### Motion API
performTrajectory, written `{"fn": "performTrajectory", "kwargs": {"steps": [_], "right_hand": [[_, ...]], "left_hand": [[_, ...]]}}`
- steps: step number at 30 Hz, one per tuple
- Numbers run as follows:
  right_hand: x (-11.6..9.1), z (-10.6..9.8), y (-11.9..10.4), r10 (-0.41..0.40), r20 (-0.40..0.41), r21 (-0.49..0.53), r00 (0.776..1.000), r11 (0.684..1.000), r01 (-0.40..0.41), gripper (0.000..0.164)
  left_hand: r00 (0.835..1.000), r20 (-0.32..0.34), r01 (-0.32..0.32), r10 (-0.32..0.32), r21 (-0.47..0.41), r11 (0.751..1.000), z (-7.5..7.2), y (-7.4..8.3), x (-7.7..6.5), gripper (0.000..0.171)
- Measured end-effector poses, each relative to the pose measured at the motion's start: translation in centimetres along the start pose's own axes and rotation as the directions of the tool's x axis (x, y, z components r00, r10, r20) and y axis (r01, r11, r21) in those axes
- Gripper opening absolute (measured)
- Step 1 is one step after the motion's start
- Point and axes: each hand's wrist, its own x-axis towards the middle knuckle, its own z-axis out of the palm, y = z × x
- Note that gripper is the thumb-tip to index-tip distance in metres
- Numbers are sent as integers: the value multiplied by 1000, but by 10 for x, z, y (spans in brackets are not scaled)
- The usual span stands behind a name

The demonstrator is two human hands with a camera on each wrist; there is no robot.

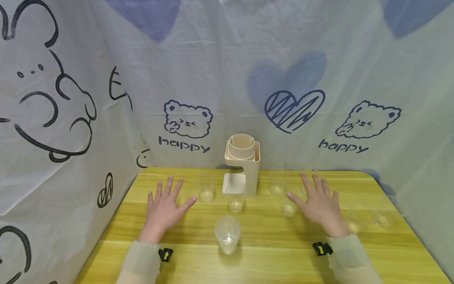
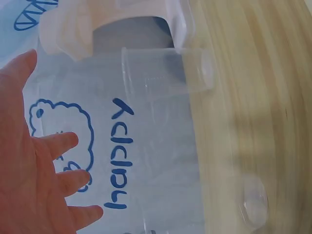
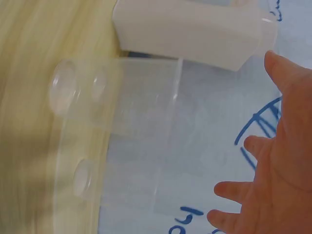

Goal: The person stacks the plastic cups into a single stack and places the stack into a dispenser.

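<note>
My left hand [image 1: 164, 211], fingers spread and straight, hovers over the left of the wooden table. My right hand [image 1: 320, 205] is spread likewise on the right; neither holds anything. Between them, nearest to me, stands a clear plastic cup [image 1: 227, 236]. A cream-coloured cup-dispenser-like stand [image 1: 252, 173] with a round opening on top is at the back. Another clear cup [image 1: 235, 203] stands before it. One cup [image 1: 206, 191] is just right of the left fingers. Beside the right thumb are two more, a nearer cup [image 1: 288, 207] and a farther cup [image 1: 277, 187].
Farther right, past the right hand, stand a see-through cup [image 1: 382, 219] near the table's edge and another cup [image 1: 354, 225], partly behind the wrist. Printed cloth [image 1: 220, 79] hangs behind the wooden table [image 1: 269, 260] and on its sides. Both wrists carry a black strap mount [image 1: 165, 255].
</note>
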Motion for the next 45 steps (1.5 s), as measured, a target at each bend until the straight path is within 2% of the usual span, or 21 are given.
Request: {"fn": "performTrajectory", "kwargs": {"steps": [4,7,12,16,19,24,28,34,41,45], "right_hand": [[-1,0,-8,-58,-43,31,997,998,60,92],[-3,2,-15,-105,-88,58,991,992,110,88],[-5,7,-27,-170,-170,139,971,971,194,84],[-5,13,-35,-196,-207,218,959,946,241,80],[-6,18,-41,-209,-200,272,957,927,259,79],[-7,30,-49,-235,-162,324,958,904,277,79],[-7,39,-57,-259,-149,359,954,885,297,77],[-4,55,-64,-255,-123,445,959,850,283,75],[4,77,-71,-208,-53,592,977,781,199,73],[8,85,-75,-185,-35,648,982,744,164,72]], "left_hand": [[999,-19,-28,28,-31,999,-4,7,-6,94],[996,-58,-74,70,-65,995,-4,12,-11,91],[976,-154,-175,156,-117,978,-1,20,-17,82],[958,-207,-236,198,-181,955,3,27,-23,77],[956,-207,-256,207,-251,933,5,34,-28,74],[972,-132,-228,192,-374,899,11,46,-38,78],[976,-90,-217,198,-474,853,20,53,-45,83],[967,-43,-222,252,-629,745,33,62,-51,94],[956,-30,-223,290,-718,659,48,68,-54,101],[958,-20,-200,287,-762,616,55,70,-55,102]]}}
